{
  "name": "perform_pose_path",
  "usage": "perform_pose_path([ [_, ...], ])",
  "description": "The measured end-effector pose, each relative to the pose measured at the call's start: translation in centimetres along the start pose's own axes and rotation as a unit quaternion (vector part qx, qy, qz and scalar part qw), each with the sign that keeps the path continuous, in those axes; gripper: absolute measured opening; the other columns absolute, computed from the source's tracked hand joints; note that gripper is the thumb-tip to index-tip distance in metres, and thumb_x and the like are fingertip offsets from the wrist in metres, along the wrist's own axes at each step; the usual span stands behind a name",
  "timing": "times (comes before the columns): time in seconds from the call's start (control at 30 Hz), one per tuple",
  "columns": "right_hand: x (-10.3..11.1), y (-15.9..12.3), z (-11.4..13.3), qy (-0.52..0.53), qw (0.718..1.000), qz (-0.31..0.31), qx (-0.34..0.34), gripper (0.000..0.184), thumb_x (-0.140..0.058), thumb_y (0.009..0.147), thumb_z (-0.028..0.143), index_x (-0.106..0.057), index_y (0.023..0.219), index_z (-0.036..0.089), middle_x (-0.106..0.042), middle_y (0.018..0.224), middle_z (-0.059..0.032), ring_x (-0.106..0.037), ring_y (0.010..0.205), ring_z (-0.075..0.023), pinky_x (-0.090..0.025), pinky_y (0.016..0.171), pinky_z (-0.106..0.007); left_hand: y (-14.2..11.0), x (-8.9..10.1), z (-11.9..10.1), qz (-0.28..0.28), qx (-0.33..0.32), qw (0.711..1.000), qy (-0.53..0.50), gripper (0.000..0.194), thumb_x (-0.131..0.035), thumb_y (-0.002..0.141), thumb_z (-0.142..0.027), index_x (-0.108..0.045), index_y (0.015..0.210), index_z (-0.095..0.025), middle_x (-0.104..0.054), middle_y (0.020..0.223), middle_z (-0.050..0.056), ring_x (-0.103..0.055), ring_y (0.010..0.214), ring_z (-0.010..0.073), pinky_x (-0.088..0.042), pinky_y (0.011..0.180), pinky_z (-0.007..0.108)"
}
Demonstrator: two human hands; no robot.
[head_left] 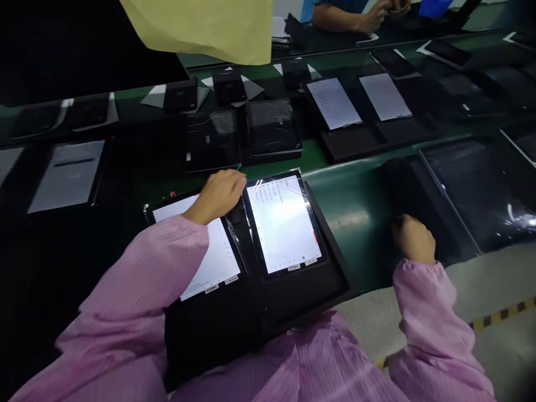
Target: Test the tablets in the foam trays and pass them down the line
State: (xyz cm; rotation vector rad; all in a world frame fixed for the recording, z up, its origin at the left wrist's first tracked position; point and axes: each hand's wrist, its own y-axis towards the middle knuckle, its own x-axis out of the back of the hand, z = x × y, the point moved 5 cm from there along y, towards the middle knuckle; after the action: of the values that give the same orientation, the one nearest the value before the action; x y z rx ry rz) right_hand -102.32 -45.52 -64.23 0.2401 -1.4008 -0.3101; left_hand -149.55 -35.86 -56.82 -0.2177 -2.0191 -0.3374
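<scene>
Two lit tablets lie side by side on a black tray (301, 304) in front of me. Over the upper part of the left tablet (209, 254) is my left hand (220, 194), its fingers curled down toward the gap between the two; what they hold, if anything, is hidden. The right tablet (285, 223) shows a white screen with lines of small text, and clear film glints at its top. Off to the right, my right hand (414, 239) is closed at the near left side of another black tray (435, 195), slightly blurred.
Behind the tablets, more devices stand in rows on the green bench (343, 192), among them a stacked black tablet (274, 128) and a lit tablet (333, 103). A yellow sheet (209, 28) hangs overhead. Across the bench, another person's hands (374, 17) are at work.
</scene>
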Motion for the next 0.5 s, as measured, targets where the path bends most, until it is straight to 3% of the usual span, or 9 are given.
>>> perform_pose_path([
  [0.1, -0.1, 0.4, 0.2, 0.016, 0.999, -0.013, 0.029, 0.021, -0.055, 0.082, 0.026, -0.052, 0.061, 0.022, -0.048, 0.050, -0.0012, -0.032, 0.031, -0.0106, -0.019, 0.037, -0.024, 1.6, -2.1, 0.2, 0.072, 0.050, 0.991, -0.104, 0.047, -0.027, 0.099, -0.037, -0.068, 0.109, -0.016, -0.068, 0.122, 0.009, -0.058, 0.119, 0.0248, -0.037, 0.108, 0.038],
  [0.2, -0.1, 0.5, 0.3, 0.044, 0.997, -0.012, 0.060, 0.028, -0.055, 0.082, 0.029, -0.046, 0.057, 0.025, -0.044, 0.048, -0.0004, -0.034, 0.028, -0.0140, -0.020, 0.035, -0.026, 2.2, -2.2, 1.3, 0.059, 0.109, 0.976, -0.178, 0.043, -0.032, 0.097, -0.039, -0.070, 0.101, -0.018, -0.069, 0.115, 0.006, -0.060, 0.113, 0.0233, -0.039, 0.105, 0.035],
  [0.3, -0.4, 0.2, -0.1, 0.053, 0.997, -0.020, 0.046, 0.025, -0.057, 0.080, 0.033, -0.046, 0.058, 0.028, -0.046, 0.051, -0.0008, -0.040, 0.029, -0.0202, -0.022, 0.033, -0.029, 2.5, -1.6, 1.4, 0.036, 0.128, 0.970, -0.203, 0.051, -0.028, 0.098, -0.047, -0.069, 0.093, -0.017, -0.069, 0.097, 0.006, -0.062, 0.095, 0.0201, -0.045, 0.093, 0.033],
  [0.4, -0.1, 0.3, 0.1, 0.039, 0.999, -0.016, 0.023, 0.022, -0.061, 0.078, 0.040, -0.050, 0.062, 0.031, -0.048, 0.050, -0.0013, -0.044, 0.031, -0.0252, -0.026, 0.034, -0.034, 2.4, 0.1, -0.6, 0.037, 0.093, 0.960, -0.262, 0.055, -0.025, 0.099, -0.055, -0.065, 0.093, -0.018, -0.055, 0.070, 0.000, -0.055, 0.072, 0.0148, -0.046, 0.078, 0.028],
  [0.5, 1.6, 1.4, 2.0, 0.077, 0.996, 0.051, 0.018, 0.014, -0.066, 0.078, 0.040, -0.056, 0.070, 0.035, -0.056, 0.052, -0.0013, -0.054, 0.036, -0.0287, -0.035, 0.035, -0.037, 1.4, 2.7, -4.6, 0.067, -0.012, 0.949, -0.308, 0.049, -0.029, 0.101, -0.056, -0.063, 0.100, -0.019, -0.047, 0.069, -0.003, -0.048, 0.067, 0.0120, -0.043, 0.071, 0.025],
])
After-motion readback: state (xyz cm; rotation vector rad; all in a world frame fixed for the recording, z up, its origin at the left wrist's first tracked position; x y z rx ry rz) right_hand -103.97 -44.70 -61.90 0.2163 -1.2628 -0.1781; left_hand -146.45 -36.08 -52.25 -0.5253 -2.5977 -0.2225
